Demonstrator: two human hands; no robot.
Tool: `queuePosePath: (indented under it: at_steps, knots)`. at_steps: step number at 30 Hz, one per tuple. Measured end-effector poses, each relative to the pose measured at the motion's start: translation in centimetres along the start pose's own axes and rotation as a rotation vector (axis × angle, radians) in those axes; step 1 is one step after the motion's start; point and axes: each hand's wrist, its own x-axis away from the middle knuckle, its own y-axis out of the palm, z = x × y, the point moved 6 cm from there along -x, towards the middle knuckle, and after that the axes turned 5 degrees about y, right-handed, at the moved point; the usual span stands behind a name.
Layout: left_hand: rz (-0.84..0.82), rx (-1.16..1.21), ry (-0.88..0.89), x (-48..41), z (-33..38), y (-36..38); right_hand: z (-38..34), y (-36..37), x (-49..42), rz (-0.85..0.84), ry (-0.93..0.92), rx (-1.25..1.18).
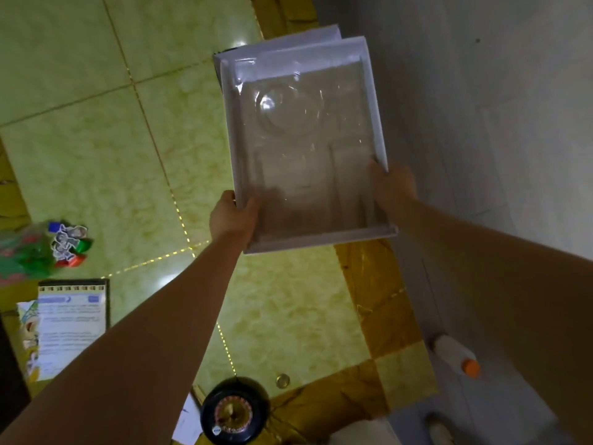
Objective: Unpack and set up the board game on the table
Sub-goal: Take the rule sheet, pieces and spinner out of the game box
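I hold a white game box (373,101) out in front of me, over the table's far right edge. It contains a clear moulded plastic insert (298,149) with a round well and straight slots, and nothing lies in it. A second white box part (288,43) sticks out beneath it. My left hand (232,216) grips the near left corner and my right hand (393,184) grips the right side. A small black roulette wheel (236,411) sits on the green and yellow tabletop (96,155) near me. A rules sheet (72,322) lies at the left.
A bag of green and red pieces with card figures (61,244) lies at the left edge. A small metal disc (282,380) rests beside the wheel. On the grey floor (497,123) to the right lies a white bottle with an orange cap (457,354).
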Motion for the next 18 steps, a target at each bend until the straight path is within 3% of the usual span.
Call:
queuePosePath:
  at_steps: [6,11,15,18]
  knots:
    - [0.139,-0.051,0.018,-4.1,0.9,0.2,-3.1,1.6,-3.6,-0.048,-0.083,0.032]
    - [0.103,-0.008,0.050,-5.6,0.8,1.7,-3.1,1.8,-4.9,0.019,-0.162,0.182]
    - [0.067,-0.057,0.016,-5.6,0.8,2.6,-1.5,3.2,-4.3,-0.093,0.003,0.031]
    - [0.004,-0.181,-0.101,-4.5,-0.3,3.3,1.0,3.6,-3.8,-0.091,0.115,0.205]
